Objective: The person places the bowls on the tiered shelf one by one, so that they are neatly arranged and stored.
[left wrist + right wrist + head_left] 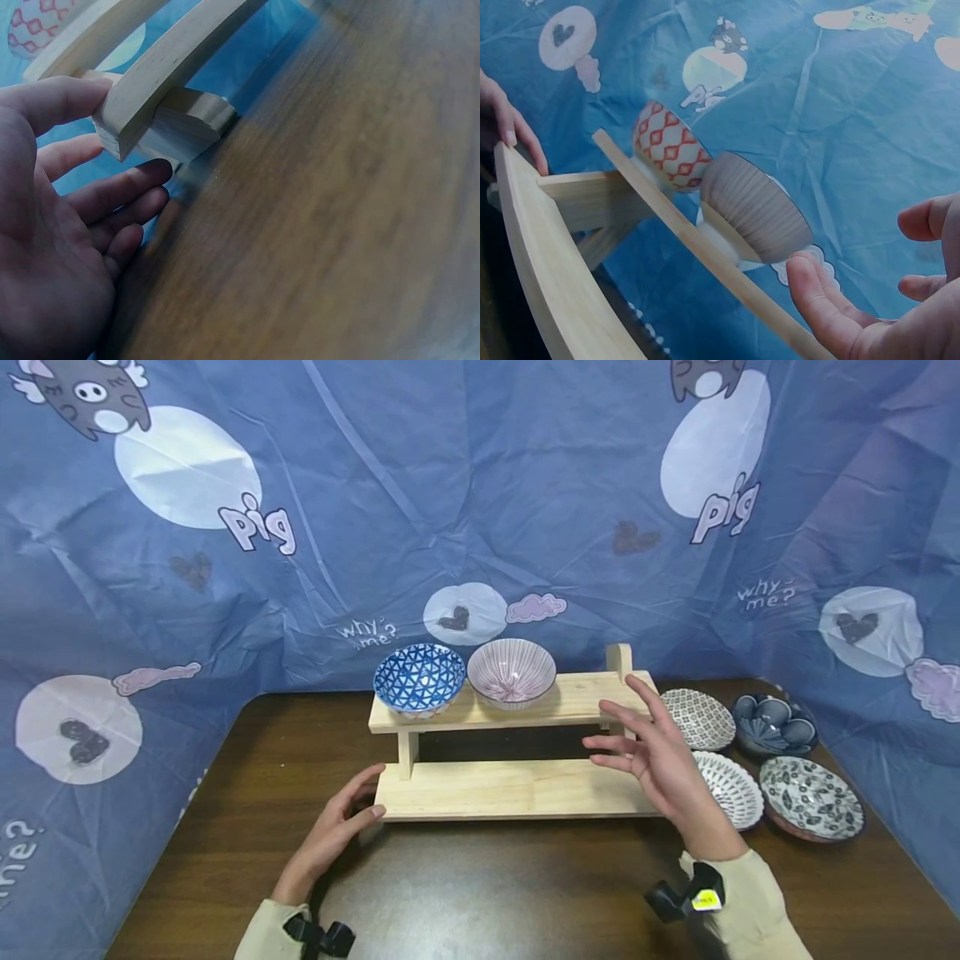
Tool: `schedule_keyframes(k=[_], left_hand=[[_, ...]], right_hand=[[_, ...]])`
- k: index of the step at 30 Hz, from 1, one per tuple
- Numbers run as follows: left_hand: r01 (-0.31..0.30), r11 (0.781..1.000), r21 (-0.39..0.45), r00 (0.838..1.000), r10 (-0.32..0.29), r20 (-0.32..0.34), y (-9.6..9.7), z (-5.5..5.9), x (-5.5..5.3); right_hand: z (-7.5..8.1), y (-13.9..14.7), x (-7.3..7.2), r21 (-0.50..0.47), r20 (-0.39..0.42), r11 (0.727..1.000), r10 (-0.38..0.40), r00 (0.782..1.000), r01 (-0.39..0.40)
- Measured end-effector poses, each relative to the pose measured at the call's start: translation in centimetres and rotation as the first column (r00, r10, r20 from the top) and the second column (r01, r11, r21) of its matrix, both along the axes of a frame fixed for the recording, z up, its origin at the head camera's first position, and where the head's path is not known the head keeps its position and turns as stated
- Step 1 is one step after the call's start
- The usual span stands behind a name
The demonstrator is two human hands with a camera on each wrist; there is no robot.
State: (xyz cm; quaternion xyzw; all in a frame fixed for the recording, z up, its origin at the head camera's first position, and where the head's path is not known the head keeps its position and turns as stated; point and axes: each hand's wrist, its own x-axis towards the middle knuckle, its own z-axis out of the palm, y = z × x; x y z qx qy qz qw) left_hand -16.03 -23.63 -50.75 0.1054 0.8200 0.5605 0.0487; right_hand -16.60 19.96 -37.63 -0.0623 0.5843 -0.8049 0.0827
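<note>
A two-tier wooden stand (517, 789) sits on the table. My left hand (330, 827) holds the left end of its lower board, thumb at the front corner and index finger toward the back. In the left wrist view, the other fingers of that hand (56, 240) are loosely bent below the board. A blue-and-white patterned bowl (420, 678) stands on the upper board, its outside red-patterned in the right wrist view. Beside it is a purple-striped bowl (512, 671). My right hand (660, 764), fingers spread and holding nothing, hovers before the stand's right end.
Right of the stand are a grey-patterned dish (699, 718), a white fluted dish (729, 787), a leaf-patterned bowl (812, 797) and dark blue bowls (774, 725) close together. A blue printed cloth (525, 510) hangs behind and at the sides of the brown table (480, 893).
</note>
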Motion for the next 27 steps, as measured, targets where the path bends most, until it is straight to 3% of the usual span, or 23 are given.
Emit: schedule_keyframes(k=[9, 19, 27], left_hand=[[0.0, 1.0, 0.001, 1.0, 0.0, 0.01, 0.0, 0.0, 0.0], [0.004, 1.0, 0.0, 1.0, -0.004, 0.0, -0.1, -0.1, 0.0], [-0.007, 1.0, -0.01, 1.0, 0.007, 0.004, 0.0, -0.1, 0.0]], right_hand=[[-0.8, 2.0, 1.1, -0.056, -0.036, 0.998, -0.009, 0.999, 0.007], [-2.0, 4.5, 2.2, -0.19, -0.11, 0.981, 0.018, 0.994, -0.039], [-2.7, 6.6, 3.2, -0.161, -0.098, 0.987, -0.026, 0.995, 0.01]])
